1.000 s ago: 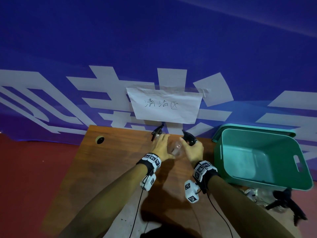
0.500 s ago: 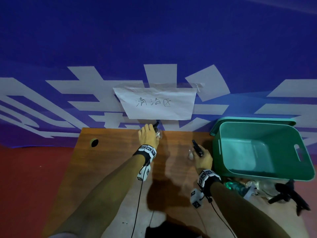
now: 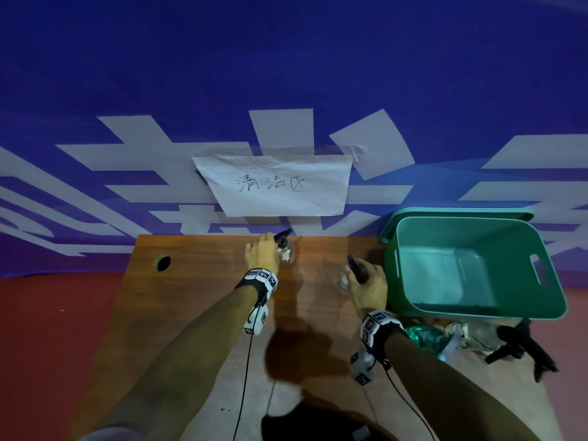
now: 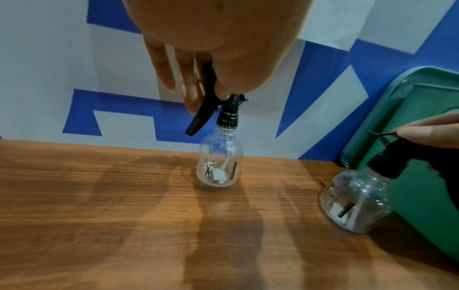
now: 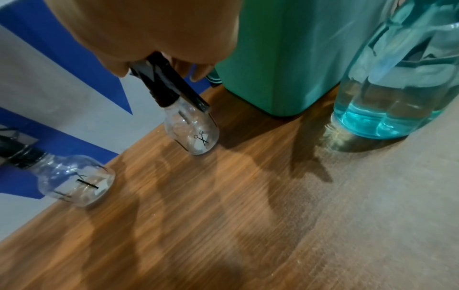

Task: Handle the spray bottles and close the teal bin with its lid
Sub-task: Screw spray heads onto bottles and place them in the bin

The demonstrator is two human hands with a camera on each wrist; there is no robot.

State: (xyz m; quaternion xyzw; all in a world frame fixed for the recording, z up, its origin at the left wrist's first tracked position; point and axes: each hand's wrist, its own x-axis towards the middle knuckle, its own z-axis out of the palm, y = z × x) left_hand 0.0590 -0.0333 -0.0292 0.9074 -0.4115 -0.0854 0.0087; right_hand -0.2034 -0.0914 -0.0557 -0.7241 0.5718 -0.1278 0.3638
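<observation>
Two small clear spray bottles with black trigger heads are on the wooden table (image 3: pixel 197 313). The left bottle (image 3: pixel 285 251) (image 4: pixel 218 168) stands upright near the wall, and my left hand (image 3: pixel 270 246) (image 4: pixel 198 92) holds its trigger head from above. My right hand (image 3: pixel 359 272) (image 5: pixel 159 68) grips the head of the right bottle (image 3: pixel 344 280) (image 5: pixel 193 135), which is tilted beside the teal bin (image 3: pixel 394 265) (image 5: pixel 273 58). The bin holds nothing. Its teal lid (image 3: pixel 389 229) (image 4: pixel 372 121) leans behind it against the wall.
Two more spray bottles lie in front of the bin: a teal-tinted one (image 3: pixel 426 338) (image 5: pixel 397 82) with blue liquid and a clear one (image 3: pixel 471 334) with a black trigger. A paper sign (image 3: pixel 276 186) hangs on the wall. A cable hole (image 3: pixel 163 262) sits far left.
A second ago both hands met mid-table with the bottles. The left hand moved its bottle back toward the wall and the right carried its bottle right, toward the bin.
</observation>
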